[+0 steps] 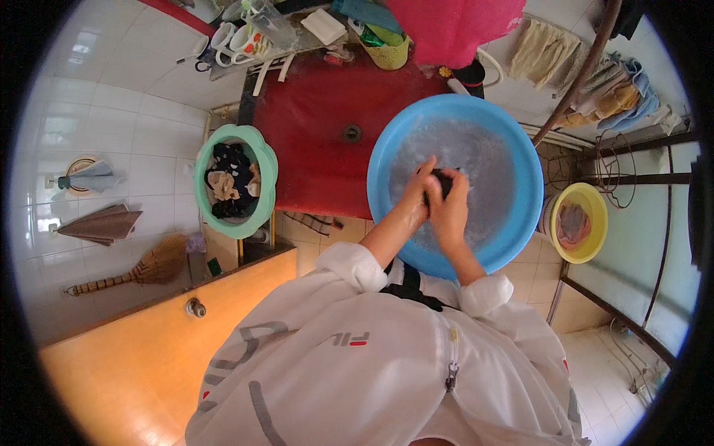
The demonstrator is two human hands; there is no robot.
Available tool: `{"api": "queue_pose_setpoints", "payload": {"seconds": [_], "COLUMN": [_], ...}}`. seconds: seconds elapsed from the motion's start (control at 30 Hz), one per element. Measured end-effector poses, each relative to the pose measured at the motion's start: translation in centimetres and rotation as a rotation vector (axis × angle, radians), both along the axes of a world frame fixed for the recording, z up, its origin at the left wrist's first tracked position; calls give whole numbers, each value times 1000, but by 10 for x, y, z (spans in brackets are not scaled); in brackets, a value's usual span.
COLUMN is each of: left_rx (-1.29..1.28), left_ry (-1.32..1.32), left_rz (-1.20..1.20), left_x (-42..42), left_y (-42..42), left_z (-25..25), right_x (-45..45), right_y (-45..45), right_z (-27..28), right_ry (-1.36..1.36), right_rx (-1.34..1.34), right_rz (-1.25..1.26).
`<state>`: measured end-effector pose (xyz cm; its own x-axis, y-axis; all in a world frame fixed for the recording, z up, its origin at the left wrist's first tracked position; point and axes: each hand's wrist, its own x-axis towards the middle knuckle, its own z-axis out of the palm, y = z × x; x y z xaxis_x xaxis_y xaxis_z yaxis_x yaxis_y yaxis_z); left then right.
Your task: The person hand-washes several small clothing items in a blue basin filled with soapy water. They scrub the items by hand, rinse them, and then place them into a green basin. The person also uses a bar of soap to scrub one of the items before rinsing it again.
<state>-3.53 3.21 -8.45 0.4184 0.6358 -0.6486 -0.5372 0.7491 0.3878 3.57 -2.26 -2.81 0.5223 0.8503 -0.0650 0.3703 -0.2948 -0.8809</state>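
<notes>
A large blue plastic basin [377, 167] in front of me holds cloudy, sudsy water [493, 173]. Over its middle, my left hand [419, 184] and my right hand [453, 207] are pressed together around a small dark cloth [444, 183]. Only part of that cloth shows between the fingers, so its kind is unclear. The basin overlaps the right side of a red sink counter [312, 139], which has a round drain [352, 133].
Left of the counter, a green scalloped basin [270, 167] holds dark and beige clothes [231, 167]. A yellow basin [600, 226] with pinkish cloth stands at right. Mugs [248, 42] crowd a shelf at back left. A wooden door [167, 357] with a knob [196, 307] is close on my left.
</notes>
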Motion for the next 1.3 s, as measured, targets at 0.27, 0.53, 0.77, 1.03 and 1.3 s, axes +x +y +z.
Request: {"api": "queue_pose_setpoints", "payload": {"seconds": [0.27, 0.53, 0.77, 1.03, 1.3], "left_rx": [50, -38, -117, -167, -97], "left_ry": [21, -449, -14, -430, -325], "left_rz": [-45, -170, -354, -222, 0], "left_x": [16, -22, -22, -28, -64], "left_y": [-8, 28, 23, 12, 55], "left_z": [43, 93, 92, 4, 80], "right_x": [40, -23, 4, -22, -49], "right_y": [38, 20, 2, 20, 79], "right_z": [-34, 44, 15, 19, 55], "right_ry": [514, -532, -706, -657, 626], "right_rx": [-19, 365, 385, 410, 205], "right_rz": [-200, 244, 422, 408, -87]}}
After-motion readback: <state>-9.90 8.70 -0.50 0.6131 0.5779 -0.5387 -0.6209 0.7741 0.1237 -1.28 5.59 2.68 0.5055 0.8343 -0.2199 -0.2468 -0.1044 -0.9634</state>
